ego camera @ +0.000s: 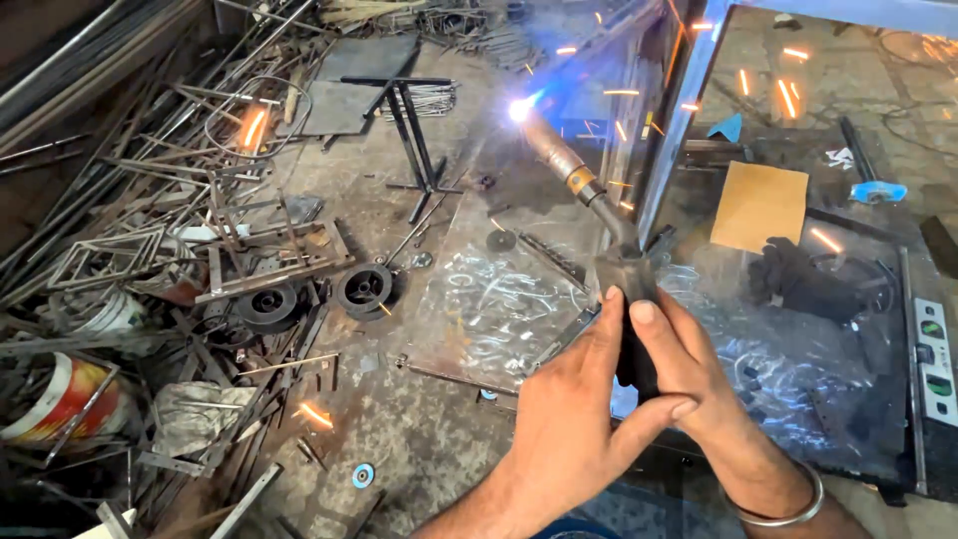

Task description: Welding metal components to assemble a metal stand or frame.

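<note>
Count: we see two hands, one welding torch [589,195], one bright arc [520,109], two black wheels [317,296].
Torch: dark handle at centre, brass-ringed neck slanting to 11 o'clock, sparks scattering toward 1 o'clock.
Left hand [564,419]: clenched around the handle from 7 o'clock.
Right hand [689,374]: clasping the same handle, bangle [788,504] on its wrist.

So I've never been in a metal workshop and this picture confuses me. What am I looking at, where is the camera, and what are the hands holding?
The camera sits on the person's head, looking down at their own two bare hands. The left hand and right hand together grip a dark welding torch; its tip makes a bright arc with sparks against a metal frame. Below lies a steel sheet. A black glove, a spirit level, small wheels and scrap rods lie around on the floor.
</note>
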